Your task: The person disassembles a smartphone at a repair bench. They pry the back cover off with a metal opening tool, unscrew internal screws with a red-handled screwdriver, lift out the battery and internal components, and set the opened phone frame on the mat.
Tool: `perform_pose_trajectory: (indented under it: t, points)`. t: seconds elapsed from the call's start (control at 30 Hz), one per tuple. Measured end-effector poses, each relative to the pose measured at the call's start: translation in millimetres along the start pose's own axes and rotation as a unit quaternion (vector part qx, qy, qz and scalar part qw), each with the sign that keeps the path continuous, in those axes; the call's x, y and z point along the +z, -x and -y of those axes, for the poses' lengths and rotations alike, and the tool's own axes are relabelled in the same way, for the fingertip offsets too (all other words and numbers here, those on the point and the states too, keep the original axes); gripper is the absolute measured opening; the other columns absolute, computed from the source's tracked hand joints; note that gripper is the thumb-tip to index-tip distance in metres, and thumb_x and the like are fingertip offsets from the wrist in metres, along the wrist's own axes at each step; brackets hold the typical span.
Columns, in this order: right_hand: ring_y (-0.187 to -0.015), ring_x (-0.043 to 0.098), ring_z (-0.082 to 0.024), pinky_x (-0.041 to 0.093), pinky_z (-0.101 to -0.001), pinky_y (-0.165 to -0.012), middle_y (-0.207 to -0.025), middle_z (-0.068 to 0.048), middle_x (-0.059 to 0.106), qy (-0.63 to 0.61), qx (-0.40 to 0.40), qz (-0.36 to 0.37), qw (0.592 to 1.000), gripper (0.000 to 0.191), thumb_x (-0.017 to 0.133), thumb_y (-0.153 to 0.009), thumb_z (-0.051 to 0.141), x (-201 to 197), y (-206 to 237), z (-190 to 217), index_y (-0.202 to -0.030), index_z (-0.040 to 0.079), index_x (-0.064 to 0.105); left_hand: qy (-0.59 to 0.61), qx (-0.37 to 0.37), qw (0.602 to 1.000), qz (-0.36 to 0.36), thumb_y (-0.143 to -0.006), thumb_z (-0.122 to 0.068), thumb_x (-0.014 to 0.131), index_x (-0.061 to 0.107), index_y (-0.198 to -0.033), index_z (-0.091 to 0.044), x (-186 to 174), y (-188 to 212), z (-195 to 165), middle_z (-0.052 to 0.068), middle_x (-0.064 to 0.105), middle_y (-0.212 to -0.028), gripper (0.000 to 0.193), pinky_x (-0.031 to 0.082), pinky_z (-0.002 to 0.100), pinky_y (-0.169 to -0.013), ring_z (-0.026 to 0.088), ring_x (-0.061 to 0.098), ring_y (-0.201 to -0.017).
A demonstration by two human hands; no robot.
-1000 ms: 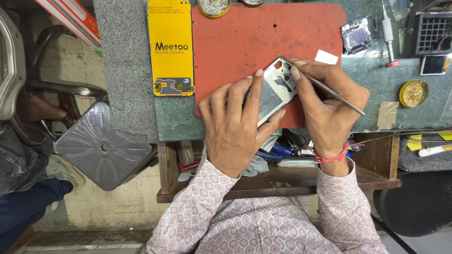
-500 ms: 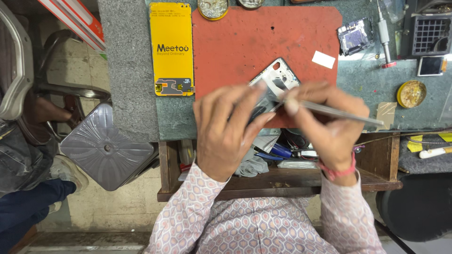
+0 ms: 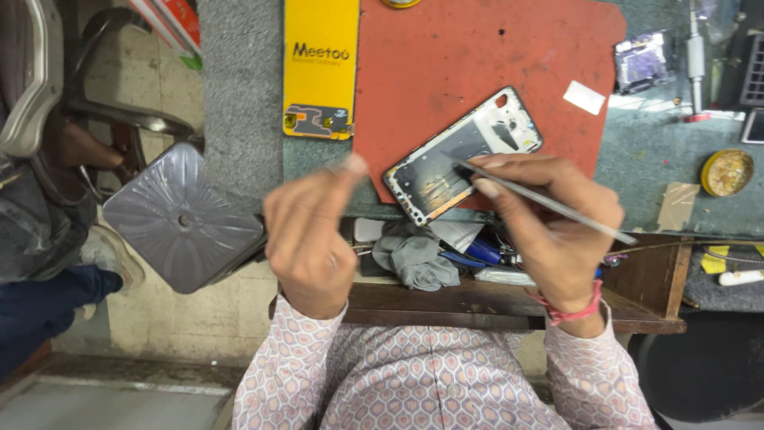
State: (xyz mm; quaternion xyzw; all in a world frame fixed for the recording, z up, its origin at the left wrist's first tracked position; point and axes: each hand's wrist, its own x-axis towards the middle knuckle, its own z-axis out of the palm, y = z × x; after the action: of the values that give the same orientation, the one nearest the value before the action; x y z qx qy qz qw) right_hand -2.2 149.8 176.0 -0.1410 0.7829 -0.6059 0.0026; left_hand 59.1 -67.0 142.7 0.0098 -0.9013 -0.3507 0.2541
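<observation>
The phone frame slants lower left to upper right; right hand pinches tweezers; left hand loosely curled, holding nothing.

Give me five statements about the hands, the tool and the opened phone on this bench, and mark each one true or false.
1. The right hand holds a thin metal tool. True.
2. The tool's tip rests on the yellow panel. False: it points at the opened phone.
3. The left hand grips the phone. False: it is lifted beside the phone, holding nothing visible.
4. The phone lies on the red mat. True, with its lower corner past the mat's edge.
5. A grey cloth sits in the open drawer below the bench edge. True.
</observation>
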Motion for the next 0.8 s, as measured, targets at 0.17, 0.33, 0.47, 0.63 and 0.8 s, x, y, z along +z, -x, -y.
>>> perform_pose_trajectory:
  t: [0.17, 0.33, 0.47, 0.63, 0.8]
  points:
    - [-0.104, 0.076, -0.025, 0.06, -0.0314, -0.094, -0.11, -0.016, 0.075, 0.106, -0.118, 0.051, 0.986, 0.017, 0.077, -0.092, -0.012, 29.5, -5.6, -2.4, -0.107, -0.006, 0.069, -0.048, -0.032, 0.998, 0.015, -0.111, -0.027, 0.067, 0.055, -0.148, 0.001, -2.6, 8.2, 5.9, 0.015, 0.049, -0.152, 0.048, 0.037, 0.045, -0.122, 0.033, 0.042, -0.148]
    - [-0.104, 0.076, -0.026, 0.06, -0.0322, -0.094, -0.108, -0.015, 0.075, 0.116, -0.139, 0.071, 0.981, 0.021, 0.079, -0.089, -0.011, 44.8, -11.2, -1.8, -0.106, -0.005, 0.07, -0.07, -0.029, 0.993, 0.09, -0.089, -0.068, 0.069, 0.057, -0.145, -0.007, 8.7, 13.8, 6.4, 0.008, 0.05, -0.146, 0.085, 0.022, 0.056, -0.125, 0.03, 0.035, -0.15]
    - [-0.106, 0.076, -0.026, 0.06, -0.0314, -0.092, -0.108, -0.015, 0.076, 0.119, -0.133, 0.074, 0.981, 0.02, 0.08, -0.088, -0.01, 48.5, -12.2, 0.2, -0.106, -0.005, 0.07, -0.07, -0.034, 0.992, 0.098, -0.088, -0.069, 0.071, 0.057, -0.145, -0.01, 11.7, 17.5, 10.5, 0.006, 0.049, -0.147, 0.084, 0.02, 0.057, -0.126, 0.03, 0.034, -0.151]
    - [-0.107, 0.076, -0.026, 0.06, -0.0306, -0.09, -0.108, -0.014, 0.076, 0.124, -0.131, 0.075, 0.981, 0.021, 0.08, -0.088, -0.01, 50.5, -13.5, 0.0, -0.106, -0.004, 0.071, -0.064, -0.033, 0.993, 0.093, -0.087, -0.07, 0.073, 0.058, -0.141, -0.01, 14.4, 17.2, 13.9, 0.004, 0.049, -0.146, 0.081, 0.017, 0.057, -0.126, 0.03, 0.033, -0.152]
    - [-0.103, 0.076, -0.024, 0.06, -0.0314, -0.092, -0.108, -0.013, 0.076, 0.12, -0.138, 0.081, 0.98, 0.021, 0.08, -0.089, -0.01, 50.3, -15.1, -1.5, -0.106, -0.003, 0.07, -0.063, -0.037, 0.993, 0.093, -0.087, -0.067, 0.074, 0.059, -0.139, -0.011, 15.9, 16.6, 13.9, 0.002, 0.052, -0.147, 0.078, 0.016, 0.058, -0.125, 0.03, 0.033, -0.152]
